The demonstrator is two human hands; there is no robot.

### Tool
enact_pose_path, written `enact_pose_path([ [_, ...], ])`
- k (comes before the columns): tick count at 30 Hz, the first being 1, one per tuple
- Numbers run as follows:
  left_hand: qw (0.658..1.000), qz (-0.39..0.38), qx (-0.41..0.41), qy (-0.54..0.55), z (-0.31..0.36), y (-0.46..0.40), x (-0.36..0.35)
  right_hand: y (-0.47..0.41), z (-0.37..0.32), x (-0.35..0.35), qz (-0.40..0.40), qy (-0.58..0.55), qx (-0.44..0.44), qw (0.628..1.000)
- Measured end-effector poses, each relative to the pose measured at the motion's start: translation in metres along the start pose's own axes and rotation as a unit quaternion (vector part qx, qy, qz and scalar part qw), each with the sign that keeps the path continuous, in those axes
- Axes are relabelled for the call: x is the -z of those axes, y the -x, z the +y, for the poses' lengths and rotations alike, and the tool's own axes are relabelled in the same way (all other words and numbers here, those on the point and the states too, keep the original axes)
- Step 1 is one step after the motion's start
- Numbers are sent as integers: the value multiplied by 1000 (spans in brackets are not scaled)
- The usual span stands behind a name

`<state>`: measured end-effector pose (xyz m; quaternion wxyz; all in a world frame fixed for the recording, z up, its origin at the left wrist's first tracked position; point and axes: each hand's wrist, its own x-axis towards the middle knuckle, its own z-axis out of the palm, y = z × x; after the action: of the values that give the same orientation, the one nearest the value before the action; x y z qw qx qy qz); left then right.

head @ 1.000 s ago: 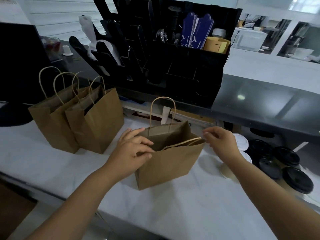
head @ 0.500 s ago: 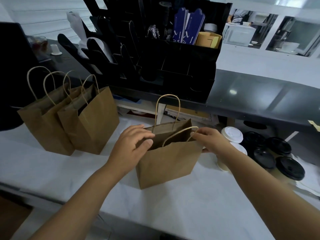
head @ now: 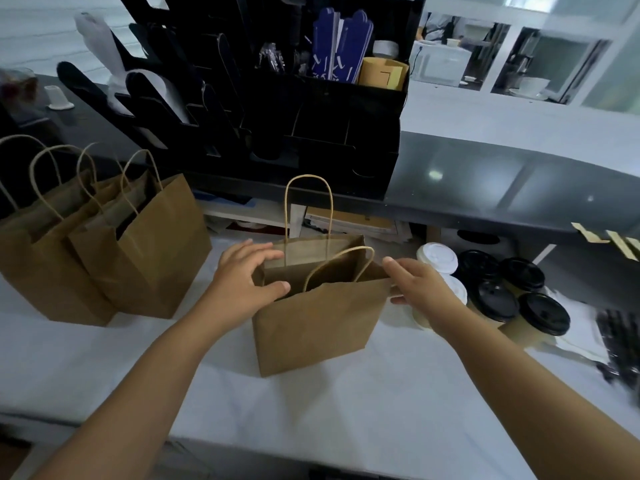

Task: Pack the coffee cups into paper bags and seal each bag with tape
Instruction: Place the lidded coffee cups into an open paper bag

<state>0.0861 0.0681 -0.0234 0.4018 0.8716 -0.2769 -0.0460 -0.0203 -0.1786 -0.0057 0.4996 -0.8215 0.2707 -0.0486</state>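
Note:
A brown paper bag [head: 318,327] stands upright in the middle of the white counter [head: 346,410], its mouth spread open. My left hand [head: 242,282] grips the bag's left top edge, thumb on the near side and fingers over the rim. My right hand [head: 415,285] holds the right top edge with the fingers along the side. Right of the bag stand coffee cups: two with white lids [head: 437,258] and several with black lids [head: 543,313]. The bag's inside looks dark and I cannot tell what it holds.
Two more brown paper bags [head: 145,258] stand at the left. A black organiser rack [head: 311,126] with sleeves and holders rises behind, on a dark raised ledge [head: 502,188]. A dark keyboard-like object [head: 620,344] lies at the far right.
Both hands have moved onto the bag's top edges and pulled its mouth wider. The right hand left the near handle and now holds the right side.

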Motion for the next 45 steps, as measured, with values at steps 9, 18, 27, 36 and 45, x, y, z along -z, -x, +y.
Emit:
enact_pose_path([
  [9, 999, -37, -37, 14, 13, -29, -11, -23, 68, 61, 142, 99, -33, 984],
  [18, 997, -70, -14, 27, 30, -62, -16, -54, 94, 76, 124, 504, 12, 855],
  [27, 998, -49, -21, 20, 34, -72, -30, -62, 103, 73, 131, 558, 6, 820],
  [36, 996, -44, -62, 35, 13, -71, -37, -57, 89, 74, 146, 504, -1, 851],
  [45, 986, -142, -87, 28, -1, -74, -20, -35, 1, 90, 226, 253, -13, 941],
])
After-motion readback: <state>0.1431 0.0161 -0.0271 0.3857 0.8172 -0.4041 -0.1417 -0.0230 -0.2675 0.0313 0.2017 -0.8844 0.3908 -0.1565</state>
